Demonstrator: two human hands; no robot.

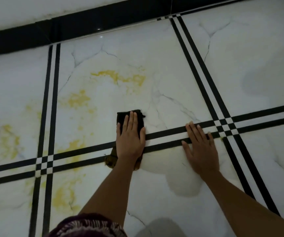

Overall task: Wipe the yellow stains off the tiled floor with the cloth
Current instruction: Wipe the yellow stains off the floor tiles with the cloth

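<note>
My left hand point(131, 139) lies flat on the cloth point(134, 120) at centre frame, fingers together and extended, pressing it to the floor point(172, 74); cloth is dark, folded, straddling the black double stripe point(86, 151); my right hand point(201, 147) rests bare on the tile just right of it, fingers spread, palm down; yellow stains point(120, 76) sit upper centre, mid left and lower left; right side of frame shows none.

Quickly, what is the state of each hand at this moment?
Left hand: open and flat, pressing the dark cloth onto the tiled floor.
Right hand: open, fingers spread, resting flat on the floor, holding nothing.
</note>
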